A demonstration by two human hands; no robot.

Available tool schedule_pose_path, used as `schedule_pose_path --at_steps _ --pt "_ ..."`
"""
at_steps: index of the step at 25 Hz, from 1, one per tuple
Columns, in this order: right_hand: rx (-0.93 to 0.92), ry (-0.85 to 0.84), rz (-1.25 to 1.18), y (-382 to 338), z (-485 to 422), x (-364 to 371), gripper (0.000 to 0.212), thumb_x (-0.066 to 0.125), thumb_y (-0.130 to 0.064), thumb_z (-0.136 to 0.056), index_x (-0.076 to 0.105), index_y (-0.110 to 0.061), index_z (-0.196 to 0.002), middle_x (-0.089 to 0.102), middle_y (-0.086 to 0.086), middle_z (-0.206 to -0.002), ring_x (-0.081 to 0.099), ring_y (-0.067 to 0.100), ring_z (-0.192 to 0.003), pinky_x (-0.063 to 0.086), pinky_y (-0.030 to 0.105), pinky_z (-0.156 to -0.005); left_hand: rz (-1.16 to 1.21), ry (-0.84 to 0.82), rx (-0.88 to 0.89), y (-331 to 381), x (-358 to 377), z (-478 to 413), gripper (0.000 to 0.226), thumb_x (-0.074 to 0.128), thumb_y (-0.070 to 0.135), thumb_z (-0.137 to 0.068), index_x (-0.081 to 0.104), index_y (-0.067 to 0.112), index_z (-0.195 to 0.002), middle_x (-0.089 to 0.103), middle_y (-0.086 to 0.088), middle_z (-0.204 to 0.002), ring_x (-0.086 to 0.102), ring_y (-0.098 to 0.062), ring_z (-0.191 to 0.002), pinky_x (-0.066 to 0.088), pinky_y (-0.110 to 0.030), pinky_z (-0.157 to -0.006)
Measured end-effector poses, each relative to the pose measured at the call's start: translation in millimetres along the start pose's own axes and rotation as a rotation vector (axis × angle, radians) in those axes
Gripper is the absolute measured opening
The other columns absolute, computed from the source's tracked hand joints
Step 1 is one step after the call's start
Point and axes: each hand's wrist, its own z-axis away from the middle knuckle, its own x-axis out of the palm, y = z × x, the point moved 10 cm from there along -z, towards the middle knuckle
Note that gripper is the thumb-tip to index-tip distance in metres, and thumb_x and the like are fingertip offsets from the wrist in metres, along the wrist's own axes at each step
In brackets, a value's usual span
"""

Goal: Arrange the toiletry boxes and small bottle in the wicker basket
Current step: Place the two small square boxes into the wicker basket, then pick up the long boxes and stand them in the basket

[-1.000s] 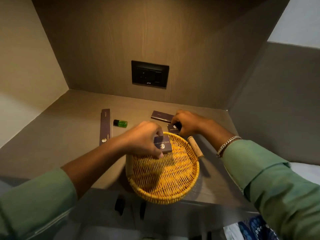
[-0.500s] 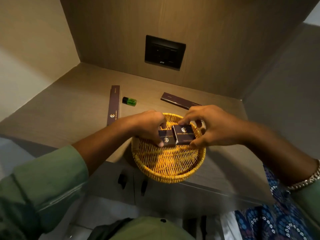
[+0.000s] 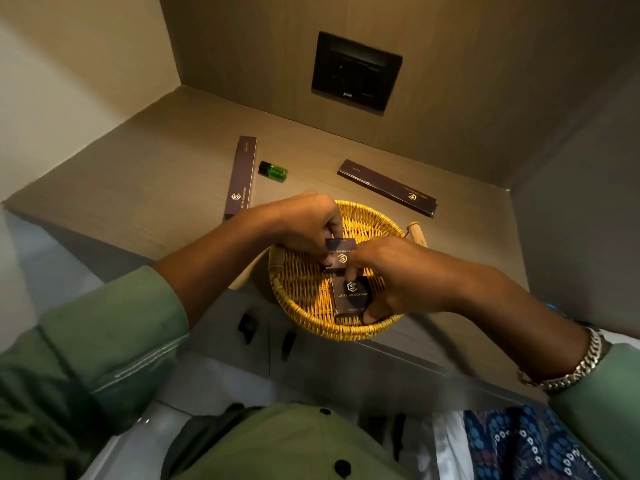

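I stand at a brown wooden shelf (image 3: 145,174) set into a corner, with a black switch plate (image 3: 356,71) on the wall behind it. My green sleeves come in from both sides, and a silver chain bracelet (image 3: 571,372) sits on my right wrist.

The round yellow wicker basket (image 3: 301,306) sits at the front edge of the shelf, and both my hands are over it. A wooden handle (image 3: 417,233) pokes out on its right side.

Two long dark boxes lie flat on the shelf, out of the basket. The left long box (image 3: 242,178) is past my left arm. The right long box (image 3: 388,187) lies at a slant behind the basket.

My left hand (image 3: 304,223) pinches the far small box (image 3: 341,254) with bent fingers, holding it just above the weave. My right hand (image 3: 391,275) grips the near small box (image 3: 351,296) by its right edge, thumb low and fingers on top. The two small boxes sit one behind the other, almost touching (both have a gold mark on top).

The little green bottle (image 3: 273,171) lies on its side just right of the left long box, well away from the basket.
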Motion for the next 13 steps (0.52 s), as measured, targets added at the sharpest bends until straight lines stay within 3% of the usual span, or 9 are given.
schedule_pose_path --at_steps 3,5,7,9,11,13 --pt "-0.015 0.015 -0.045 2 6 -6 0.047 0.079 -0.037 -0.071 0.060 -0.024 -0.111 0.059 -0.008 -0.111 0.053 0.007 -0.098 0.047 0.023 -0.078 -0.010 -0.015 -0.001 2 -1 0 0.044 0.080 0.025 -0.070 0.066 0.019 -0.111 0.067 0.002 -0.103 0.055 -0.004 -0.074 0.038 -0.017 -0.058" --pt "-0.018 0.111 -0.090 9 12 -27 0.039 0.076 -0.040 -0.073 0.061 -0.026 -0.106 0.058 -0.012 -0.103 0.051 0.003 -0.088 0.041 0.019 -0.068 0.038 0.068 -0.003 2 -16 4 0.048 0.079 0.024 -0.071 0.063 0.018 -0.116 0.064 0.007 -0.097 0.054 -0.003 -0.072 0.039 -0.012 -0.054" --pt "-0.036 0.272 -0.094 21 15 -55 0.030 0.072 -0.041 -0.077 0.063 -0.026 -0.101 0.060 -0.010 -0.097 0.052 0.004 -0.084 0.041 0.021 -0.065 0.189 0.278 -0.028 -6 -49 13 0.043 0.077 0.023 -0.073 0.064 0.020 -0.113 0.062 0.011 -0.091 0.058 -0.004 -0.076 0.043 -0.008 -0.049" --pt "-0.022 0.403 -0.078 42 11 -75 0.022 0.069 -0.040 -0.080 0.063 -0.027 -0.097 0.059 -0.012 -0.092 0.053 0.004 -0.081 0.041 0.021 -0.062 0.274 0.555 -0.084 -29 -83 28 0.035 0.075 0.026 -0.076 0.065 0.021 -0.109 0.063 0.010 -0.088 0.059 -0.003 -0.078 0.045 -0.011 -0.055" --pt "0.056 0.480 -0.086 77 -1 -83 0.017 0.068 -0.037 -0.082 0.062 -0.028 -0.096 0.058 -0.012 -0.091 0.054 0.006 -0.082 0.041 0.022 -0.061 0.255 0.801 -0.200 -63 -108 46 0.026 0.073 0.026 -0.078 0.067 0.019 -0.102 0.066 0.003 -0.087 0.062 -0.009 -0.078 0.050 -0.023 -0.065" --pt "0.166 0.524 -0.105 118 -18 -84 0.018 0.068 -0.035 -0.082 0.062 -0.028 -0.098 0.060 -0.007 -0.095 0.056 0.011 -0.086 0.044 0.025 -0.064 0.222 0.905 -0.396 -103 -115 56 0.021 0.070 0.024 -0.080 0.066 0.016 -0.099 0.067 -0.005 -0.092 0.063 -0.018 -0.081 0.054 -0.034 -0.069"
